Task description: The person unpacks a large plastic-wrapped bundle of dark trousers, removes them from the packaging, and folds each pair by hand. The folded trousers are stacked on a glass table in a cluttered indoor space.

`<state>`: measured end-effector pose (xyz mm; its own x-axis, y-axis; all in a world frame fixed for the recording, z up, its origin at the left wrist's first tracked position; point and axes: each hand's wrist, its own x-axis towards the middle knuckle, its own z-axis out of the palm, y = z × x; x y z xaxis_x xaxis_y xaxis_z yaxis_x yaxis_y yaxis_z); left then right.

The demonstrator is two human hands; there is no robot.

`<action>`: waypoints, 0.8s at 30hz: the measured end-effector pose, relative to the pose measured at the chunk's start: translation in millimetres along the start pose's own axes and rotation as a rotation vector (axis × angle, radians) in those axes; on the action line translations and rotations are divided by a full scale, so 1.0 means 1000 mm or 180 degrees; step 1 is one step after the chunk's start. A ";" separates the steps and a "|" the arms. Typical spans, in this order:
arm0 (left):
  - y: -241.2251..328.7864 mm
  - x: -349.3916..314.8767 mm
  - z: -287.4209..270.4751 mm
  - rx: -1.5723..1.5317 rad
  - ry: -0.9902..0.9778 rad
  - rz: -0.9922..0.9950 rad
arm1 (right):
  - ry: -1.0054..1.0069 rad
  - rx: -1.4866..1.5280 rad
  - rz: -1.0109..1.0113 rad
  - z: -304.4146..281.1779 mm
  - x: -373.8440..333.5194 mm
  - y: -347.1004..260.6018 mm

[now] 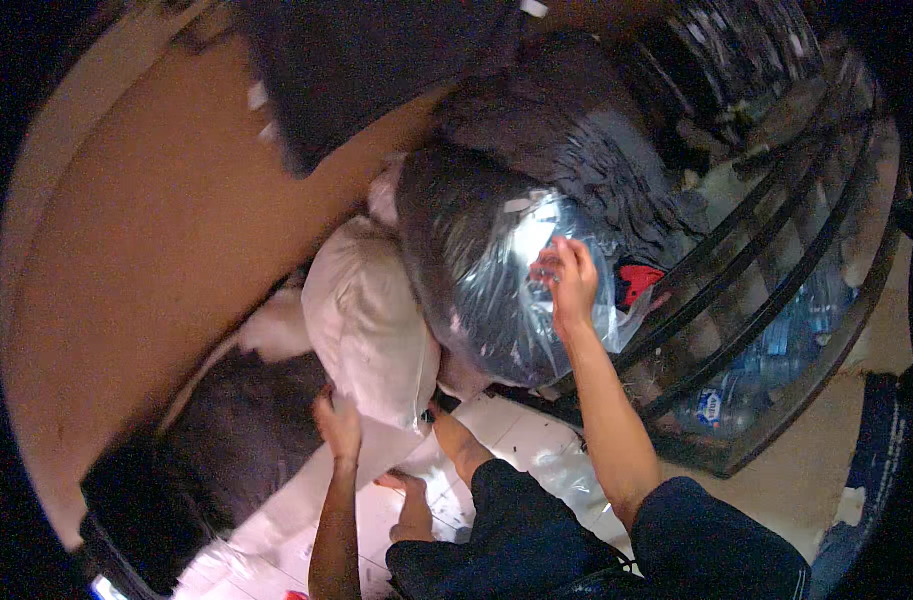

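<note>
A large clear plastic bag (pixel 497 325) with dark, soft-looking contents bulges in the middle. My right hand (pixel 571 280) is over its right side, fingers loosely bent and apart, beside a bright glare on the plastic. Left of the bag, a stuffed off-white pillow (pixel 372 325) rests tilted against it. My left hand (pixel 340 425) is beside the pillow's lower left edge, thumb and fingers apart and slightly blurred. Whether its fingertips touch the fabric is hard to see. Neither hand visibly holds anything.
A dark slatted rack (pixel 747 290) curves along the right, with plastic bottles (pixel 742 400) behind its bars. Dark grey cloth (pixel 617 170) is heaped behind the bag, near a red item (pixel 637 284). A dark cushion (pixel 252 430) is at left. My bare feet stand on white tiles (pixel 497 420).
</note>
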<state>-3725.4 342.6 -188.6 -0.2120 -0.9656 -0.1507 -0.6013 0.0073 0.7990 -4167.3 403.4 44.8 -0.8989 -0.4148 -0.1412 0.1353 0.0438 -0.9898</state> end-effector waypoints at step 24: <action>0.592 0.211 0.424 -0.0082 -0.1470 0.2985 | 0.0420 -0.3761 -0.0618 -0.384 0.456 -0.030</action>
<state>-4452.6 253.3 5.4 -0.8621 -0.3823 0.3326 -0.0282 0.6915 0.7218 -4741.2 562.5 3.4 -0.9070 -0.4135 0.0796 -0.4102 0.8248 -0.3891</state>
